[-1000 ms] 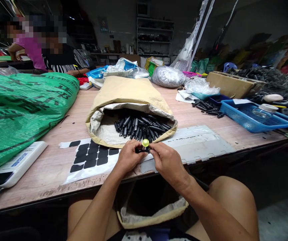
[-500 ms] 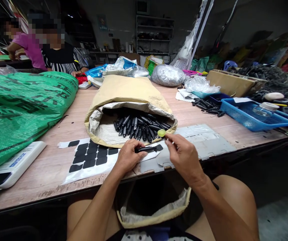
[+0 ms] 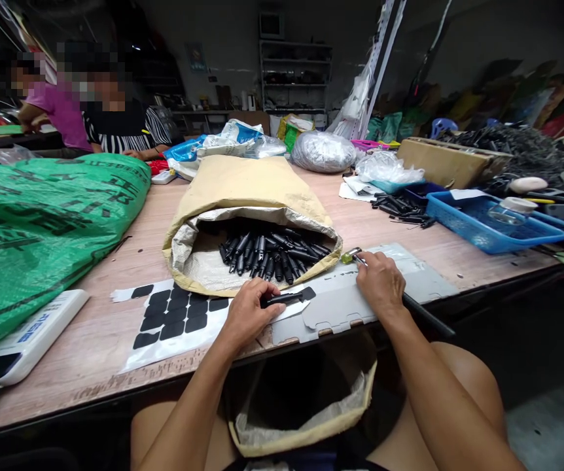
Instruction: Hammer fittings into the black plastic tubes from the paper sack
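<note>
A: Short yellow-and-silver tool [image 3: 351, 256]?
B: Shiny metal, plastic-looking yellow end.
A: Wide tan papery sack [image 3: 257, 182]?
B: Matt; pale lining [image 3: 203, 263] crinkled.
A: Flat pinkish wood-grain tabletop [image 3: 150, 219]?
B: Smooth, scuffed near edge.

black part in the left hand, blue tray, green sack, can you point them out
Black part [image 3: 286, 298]: head view, middle of its visible length.
Blue tray [image 3: 463, 227]: head view, on its near side wall.
Green sack [image 3: 51, 229]: head view, middle of its printed side.

The left hand [image 3: 250, 313] holds 1 black part [image 3: 284, 299], right hand [image 3: 381, 282] 1 hammer [image 3: 350, 256].
</note>
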A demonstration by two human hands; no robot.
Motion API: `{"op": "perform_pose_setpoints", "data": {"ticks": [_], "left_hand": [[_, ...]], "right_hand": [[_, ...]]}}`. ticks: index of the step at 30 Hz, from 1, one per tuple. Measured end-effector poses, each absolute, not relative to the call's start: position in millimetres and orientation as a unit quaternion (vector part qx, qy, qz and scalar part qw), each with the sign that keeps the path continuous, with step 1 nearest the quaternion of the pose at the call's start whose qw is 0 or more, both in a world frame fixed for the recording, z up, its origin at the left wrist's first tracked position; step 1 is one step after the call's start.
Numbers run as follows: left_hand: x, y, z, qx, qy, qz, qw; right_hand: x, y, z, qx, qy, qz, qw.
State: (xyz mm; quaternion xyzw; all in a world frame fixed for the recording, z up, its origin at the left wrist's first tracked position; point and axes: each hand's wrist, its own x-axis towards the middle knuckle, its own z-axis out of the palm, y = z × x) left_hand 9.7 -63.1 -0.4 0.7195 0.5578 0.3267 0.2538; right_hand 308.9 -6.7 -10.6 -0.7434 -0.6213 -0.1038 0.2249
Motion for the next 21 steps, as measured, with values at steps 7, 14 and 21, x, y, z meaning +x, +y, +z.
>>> {"op": "perform_pose_setpoints", "data": {"ticks": [7, 14, 21], "left_hand": [[32.4, -118.7, 26.2, 0.808, 0.407, 0.301, 0.302], [56.4, -164.8, -49.4, 0.765, 0.519, 0.012, 0.38], [52.4, -169.9, -93.2, 0.719, 0.557, -0.091, 0.407]], "right_hand": [[307.7, -8.7, -14.8, -0.731, -0.633, -0.132, 0.219], [307.1, -9.4, -14.7, -0.731, -0.633, -0.137, 0.216], [307.7, -8.0, -15.8, -0.731, -0.632, -0.139, 0.215]]}}
